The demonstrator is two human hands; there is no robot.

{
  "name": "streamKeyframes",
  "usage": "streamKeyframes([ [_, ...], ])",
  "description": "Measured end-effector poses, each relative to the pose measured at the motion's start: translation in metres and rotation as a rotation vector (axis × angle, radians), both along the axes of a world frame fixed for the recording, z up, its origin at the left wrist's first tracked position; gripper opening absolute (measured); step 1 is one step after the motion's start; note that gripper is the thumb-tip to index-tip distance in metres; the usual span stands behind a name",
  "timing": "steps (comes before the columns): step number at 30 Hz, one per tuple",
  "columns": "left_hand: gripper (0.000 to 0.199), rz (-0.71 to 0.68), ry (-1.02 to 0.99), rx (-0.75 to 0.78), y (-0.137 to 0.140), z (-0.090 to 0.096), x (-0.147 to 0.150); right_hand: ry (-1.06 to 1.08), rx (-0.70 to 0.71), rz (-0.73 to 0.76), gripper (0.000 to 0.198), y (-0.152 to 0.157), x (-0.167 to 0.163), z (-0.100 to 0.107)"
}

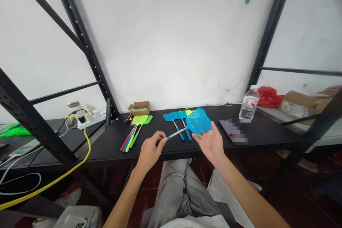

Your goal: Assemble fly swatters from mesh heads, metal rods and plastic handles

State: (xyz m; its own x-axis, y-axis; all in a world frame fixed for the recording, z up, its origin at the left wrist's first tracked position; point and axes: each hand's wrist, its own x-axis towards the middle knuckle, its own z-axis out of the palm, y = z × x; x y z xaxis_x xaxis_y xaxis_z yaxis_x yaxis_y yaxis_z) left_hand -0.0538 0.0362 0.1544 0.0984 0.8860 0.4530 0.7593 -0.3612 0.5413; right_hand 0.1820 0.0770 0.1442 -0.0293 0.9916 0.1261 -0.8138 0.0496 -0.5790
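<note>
A blue fly swatter (199, 121) with a perforated head and a silver shaft is held above the front of the black table. My left hand (151, 150) is closed round its handle. At the other end, my right hand (212, 145) holds the head, thumb at its right edge and fingers partly hidden under it. Behind it lie more blue swatters (171, 116) and a yellow-green one (189, 112), partly covered by the held head. To the left rests a fanned group of swatters (140, 120) with red, blue, yellow and green handles.
A small open cardboard box (141, 108) stands against the wall. On the right are a phone (231, 130) and a water bottle (249, 103). Black rack posts (80, 39) frame the table (107, 142). A yellow cable (88, 146) hangs at the left.
</note>
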Motion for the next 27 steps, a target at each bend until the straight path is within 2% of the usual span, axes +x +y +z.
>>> streamKeyframes([
  [6, 0.025, 0.022, 0.034, 0.010, -0.0017, 0.0000, 0.0007, -0.002, -0.001, 0.001, 0.043, 0.0012, 0.0010, -0.0004],
  [12, 0.034, 0.031, 0.039, 0.028, -0.0049, 0.0045, 0.0009, -0.020, 0.009, 0.026, 0.047, -0.0009, 0.0023, -0.0003],
  [22, 0.041, 0.045, -0.052, 0.021, -0.0021, 0.0019, -0.0040, -0.014, -0.028, -0.049, 0.046, 0.0059, 0.0066, -0.0070],
  [27, 0.046, 0.000, -0.052, -0.006, -0.0027, -0.0013, 0.0037, 0.067, -0.036, 0.012, 0.046, 0.0065, 0.0052, -0.0074],
])
